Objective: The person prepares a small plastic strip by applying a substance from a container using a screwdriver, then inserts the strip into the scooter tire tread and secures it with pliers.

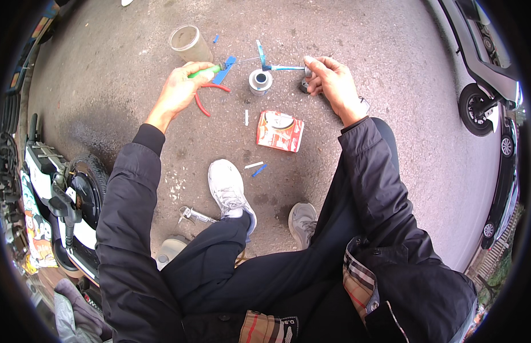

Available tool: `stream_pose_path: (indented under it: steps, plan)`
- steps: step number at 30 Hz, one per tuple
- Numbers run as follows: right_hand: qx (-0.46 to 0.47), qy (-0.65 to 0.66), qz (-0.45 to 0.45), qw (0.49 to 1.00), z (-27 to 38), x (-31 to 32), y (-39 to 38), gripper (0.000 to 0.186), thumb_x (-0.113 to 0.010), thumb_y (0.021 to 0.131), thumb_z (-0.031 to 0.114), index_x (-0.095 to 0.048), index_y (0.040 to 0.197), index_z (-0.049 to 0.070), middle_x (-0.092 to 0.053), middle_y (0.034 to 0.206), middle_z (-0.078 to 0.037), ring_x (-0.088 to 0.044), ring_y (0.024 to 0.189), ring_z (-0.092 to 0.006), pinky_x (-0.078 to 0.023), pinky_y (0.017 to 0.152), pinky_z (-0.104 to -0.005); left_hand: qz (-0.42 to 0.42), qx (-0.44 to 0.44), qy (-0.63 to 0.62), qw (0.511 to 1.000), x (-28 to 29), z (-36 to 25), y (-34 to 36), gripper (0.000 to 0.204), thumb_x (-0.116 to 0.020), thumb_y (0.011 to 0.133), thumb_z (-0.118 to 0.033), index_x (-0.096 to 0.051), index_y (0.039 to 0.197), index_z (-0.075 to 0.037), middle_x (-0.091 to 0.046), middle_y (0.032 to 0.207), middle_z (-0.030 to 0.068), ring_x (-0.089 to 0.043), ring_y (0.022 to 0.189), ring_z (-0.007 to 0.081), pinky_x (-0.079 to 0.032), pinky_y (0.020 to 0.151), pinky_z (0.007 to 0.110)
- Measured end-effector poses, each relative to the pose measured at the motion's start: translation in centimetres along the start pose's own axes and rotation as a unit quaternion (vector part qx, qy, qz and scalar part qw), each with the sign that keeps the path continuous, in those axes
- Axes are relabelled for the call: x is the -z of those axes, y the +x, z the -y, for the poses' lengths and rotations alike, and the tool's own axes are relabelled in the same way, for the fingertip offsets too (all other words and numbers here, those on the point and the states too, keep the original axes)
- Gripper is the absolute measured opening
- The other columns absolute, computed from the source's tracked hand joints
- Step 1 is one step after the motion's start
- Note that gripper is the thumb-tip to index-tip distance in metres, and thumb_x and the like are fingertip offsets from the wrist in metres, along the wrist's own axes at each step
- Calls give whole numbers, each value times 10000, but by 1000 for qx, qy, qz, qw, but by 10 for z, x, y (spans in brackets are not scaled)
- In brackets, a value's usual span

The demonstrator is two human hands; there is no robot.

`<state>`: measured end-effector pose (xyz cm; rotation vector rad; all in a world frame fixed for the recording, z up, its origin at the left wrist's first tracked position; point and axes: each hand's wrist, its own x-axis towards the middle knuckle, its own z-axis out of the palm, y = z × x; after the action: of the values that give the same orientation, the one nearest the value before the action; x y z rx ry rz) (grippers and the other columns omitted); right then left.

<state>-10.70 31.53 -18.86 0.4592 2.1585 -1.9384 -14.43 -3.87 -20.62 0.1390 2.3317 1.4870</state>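
My left hand (pixel 182 86) is closed around the green handle of a screwdriver (pixel 205 72), whose thin shaft points right. In my right hand (pixel 333 83), the fingers pinch a grey round cap (pixel 308 70) with a blue-coated brush (pixel 282 68) sticking out to the left. The screwdriver's tip and the brush end come close beside a narrow blue strip (pixel 261 50); whether they touch I cannot tell. Just below them a small grey can (pixel 260 83) stands upright on the pavement, its round mouth uncovered. Partly behind my right fingers sits a small black object (pixel 303 86).
Red-handled pliers (pixel 202 106) and a flat blue piece (pixel 224 73) lie by my left hand. A translucent cup (pixel 187 41) stands beyond it. Nearer are a red-and-white box (pixel 279 131), small strips, and a metal tool (pixel 197 215). A motorbike (pixel 71 194) stands left; vehicles are at right.
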Motion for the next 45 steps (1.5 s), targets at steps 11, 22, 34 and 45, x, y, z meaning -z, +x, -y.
stream_pose_path:
  steps: [11, 22, 34, 45]
  plan:
    - [1, -2, 0, 1000, -2, 1, 3, 388, -733, 982, 352, -699, 1097, -17, -683, 827, -75, -660, 606, -110, -534, 556, -261, 15, 29, -65, 997, 1, 6, 1, 393, -666, 1001, -203, -675, 1330, 13, -660, 1023, -10, -533, 894, 85, -444, 850, 261]
    - [43, 70, 17, 996, 2, -2, 2, 335, -743, 982, 295, -697, 1122, -6, -676, 853, -54, -669, 642, -104, -536, 589, -254, 10, 55, -64, 996, 2, 3, -2, 375, -681, 995, -217, -699, 1280, 26, -635, 951, -25, -504, 836, 84, -432, 800, 251]
    - [27, 47, 15, 998, -5, 2, 4, 352, -748, 974, 281, -691, 1154, -16, -679, 876, -56, -657, 651, -100, -530, 592, -255, 20, 61, -90, 994, 8, 12, 4, 374, -668, 1014, -227, -687, 1299, 15, -624, 927, -40, -507, 816, 68, -425, 778, 248]
    - [63, 51, -56, 995, -10, 4, 12, 382, -739, 960, 198, -642, 1251, -30, -690, 1000, -85, -676, 773, -127, -552, 679, -266, -28, 74, -102, 992, 12, 19, 2, 345, -681, 987, -174, -702, 1286, -2, -660, 994, -33, -516, 828, 67, -415, 777, 247]
